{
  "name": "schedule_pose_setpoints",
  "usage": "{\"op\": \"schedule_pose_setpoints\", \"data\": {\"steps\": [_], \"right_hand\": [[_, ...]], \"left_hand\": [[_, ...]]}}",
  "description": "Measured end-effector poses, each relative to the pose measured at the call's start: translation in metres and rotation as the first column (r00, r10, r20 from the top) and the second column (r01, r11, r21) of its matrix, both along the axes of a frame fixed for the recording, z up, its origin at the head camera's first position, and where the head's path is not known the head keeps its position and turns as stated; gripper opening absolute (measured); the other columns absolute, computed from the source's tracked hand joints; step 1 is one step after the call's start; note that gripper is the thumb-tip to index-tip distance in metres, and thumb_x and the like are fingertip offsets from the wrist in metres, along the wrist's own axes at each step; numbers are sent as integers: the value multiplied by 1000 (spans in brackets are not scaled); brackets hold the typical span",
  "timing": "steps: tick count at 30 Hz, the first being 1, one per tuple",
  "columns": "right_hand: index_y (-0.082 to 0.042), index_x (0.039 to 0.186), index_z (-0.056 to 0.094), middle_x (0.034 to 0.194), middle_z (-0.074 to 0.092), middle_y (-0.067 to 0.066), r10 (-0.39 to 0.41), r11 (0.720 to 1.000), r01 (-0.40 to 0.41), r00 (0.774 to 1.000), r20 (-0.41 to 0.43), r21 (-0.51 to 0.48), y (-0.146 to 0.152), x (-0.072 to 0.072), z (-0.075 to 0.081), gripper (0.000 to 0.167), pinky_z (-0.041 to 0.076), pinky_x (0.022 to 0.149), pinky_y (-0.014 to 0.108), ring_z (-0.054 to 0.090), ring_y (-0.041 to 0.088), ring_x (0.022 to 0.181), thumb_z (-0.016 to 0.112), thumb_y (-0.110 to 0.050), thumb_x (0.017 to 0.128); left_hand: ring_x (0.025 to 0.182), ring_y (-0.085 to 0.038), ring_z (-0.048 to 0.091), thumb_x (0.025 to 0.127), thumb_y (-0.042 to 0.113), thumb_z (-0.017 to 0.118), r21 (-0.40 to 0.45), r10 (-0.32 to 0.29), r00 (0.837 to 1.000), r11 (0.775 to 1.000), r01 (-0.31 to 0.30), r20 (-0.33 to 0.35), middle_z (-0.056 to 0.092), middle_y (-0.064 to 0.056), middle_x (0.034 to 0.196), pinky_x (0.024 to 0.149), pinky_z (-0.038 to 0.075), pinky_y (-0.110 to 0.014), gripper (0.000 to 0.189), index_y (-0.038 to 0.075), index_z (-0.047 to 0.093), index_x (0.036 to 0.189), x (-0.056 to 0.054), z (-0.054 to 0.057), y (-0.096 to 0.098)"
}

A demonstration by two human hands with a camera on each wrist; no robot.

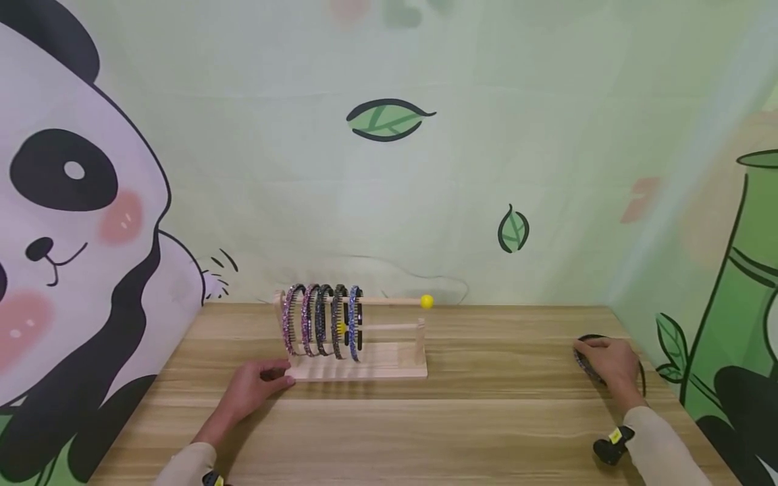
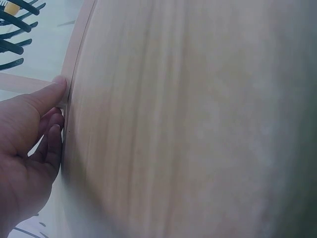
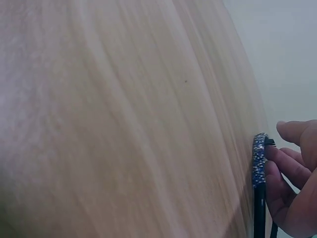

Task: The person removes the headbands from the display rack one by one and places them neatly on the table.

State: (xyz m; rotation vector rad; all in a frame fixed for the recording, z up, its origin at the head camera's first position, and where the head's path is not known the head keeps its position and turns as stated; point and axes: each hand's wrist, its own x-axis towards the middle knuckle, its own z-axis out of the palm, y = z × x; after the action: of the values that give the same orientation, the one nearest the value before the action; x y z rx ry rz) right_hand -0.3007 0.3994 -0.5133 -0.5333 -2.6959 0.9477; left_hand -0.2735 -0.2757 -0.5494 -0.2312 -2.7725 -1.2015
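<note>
A light wooden headband stand (image 1: 377, 370) is left of centre on the table, with several glittery headbands hanging on its upper rod. The pinkish headband (image 1: 288, 324) is leftmost and the blue headband (image 1: 354, 331) rightmost. My left hand (image 1: 252, 388) grips the stand base's front left corner, thumb at the front edge. Far to the right, my right hand (image 1: 612, 364) is over another headband (image 3: 259, 161), dark with a glittery top, at the table surface. In the right wrist view its bent fingers touch the band's inner side while the thumb stands apart.
A yellow ball (image 1: 427, 302) caps the rod's right end. The wood-grain table (image 1: 474, 432) meets a cloth backdrop (image 1: 450, 182) printed with a panda, leaves and bamboo. A thin cord (image 1: 413, 273) shows against the cloth behind the stand.
</note>
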Motion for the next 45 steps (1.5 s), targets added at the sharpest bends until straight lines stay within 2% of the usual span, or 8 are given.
{"op": "schedule_pose_setpoints", "data": {"steps": [6, 15, 18, 21, 23, 26, 34, 45], "right_hand": [[9, 122, 68, 127, 64, 32, 54, 998, -55, 998, -40, -44, -3, 2, 14, 54, 49, 91, 59, 58, 52, 116, 63, -41, 100], [3, 127, 67, 119, 70, 26, 141, 988, -150, 974, -175, -43, -28, 5, 51, 56, 51, 85, 48, 64, 44, 109, 62, -46, 100], [2, 128, 67, 118, 71, 26, 177, 982, -188, 959, -221, -33, -40, 9, 65, 55, 53, 82, 39, 67, 39, 106, 64, -44, 100], [2, 128, 68, 117, 72, 24, 217, 973, -230, 940, -265, -20, -52, 12, 75, 53, 51, 75, 22, 69, 13, 92, 66, -43, 99], [1, 128, 68, 116, 72, 24, 240, 965, -261, 923, -301, -30, -59, 13, 80, 51, 48, 71, 13, 62, -7, 85, 68, -41, 99], [1, 127, 69, 115, 73, 23, 253, 955, -291, 901, -353, -60, -70, 13, 84, 50, 47, 69, 8, 53, -21, 80, 71, -39, 97], [-6, 126, 72, 112, 76, 16, 266, 947, -314, 885, -382, -70, -106, 20, 96, 50, 50, 70, 11, 57, -16, 83, 73, -45, 94], [-8, 120, 75, 104, 78, 10, 339, 896, -432, 818, -464, -106, -161, 30, 102, 39, 51, 75, 13, 64, -8, 87, 77, -36, 93]], "left_hand": [[105, -25, 70, 88, 24, 82, -6, 4, 1000, 1000, -4, 0, 73, -14, 121, 91, 54, -36, 33, 6, 77, 115, 0, 1, 0], [104, -24, 70, 88, 22, 82, -21, 12, 1000, 1000, -13, -2, 75, -13, 118, 89, 55, -37, 31, 6, 77, 114, 0, 2, 0], [103, -24, 70, 88, 22, 82, -14, 15, 1000, 1000, -15, 0, 75, -13, 118, 89, 54, -36, 31, 6, 77, 114, -1, 1, 1], [105, -25, 70, 88, 23, 82, -9, 17, 1000, 1000, -17, 2, 75, -13, 119, 90, 55, -38, 32, 6, 77, 115, -1, 1, 1], [106, -25, 70, 88, 23, 82, -7, 19, 1000, 1000, -19, 2, 74, -13, 120, 91, 55, -39, 32, 7, 77, 115, -2, 1, 1], [106, -25, 70, 88, 23, 82, -9, 19, 1000, 1000, -19, 1, 74, -13, 120, 91, 55, -40, 32, 7, 77, 115, -3, 1, 1], [108, -27, 70, 88, 23, 82, -2, 17, 1000, 1000, -16, 14, 74, -13, 121, 94, 55, -46, 32, 7, 77, 115, -3, 1, 1], [110, -29, 69, 88, 25, 82, -8, 24, 999, 1000, -23, 25, 74, -12, 121, 97, 53, -49, 32, 8, 77, 115, -1, 3, 2]]}}
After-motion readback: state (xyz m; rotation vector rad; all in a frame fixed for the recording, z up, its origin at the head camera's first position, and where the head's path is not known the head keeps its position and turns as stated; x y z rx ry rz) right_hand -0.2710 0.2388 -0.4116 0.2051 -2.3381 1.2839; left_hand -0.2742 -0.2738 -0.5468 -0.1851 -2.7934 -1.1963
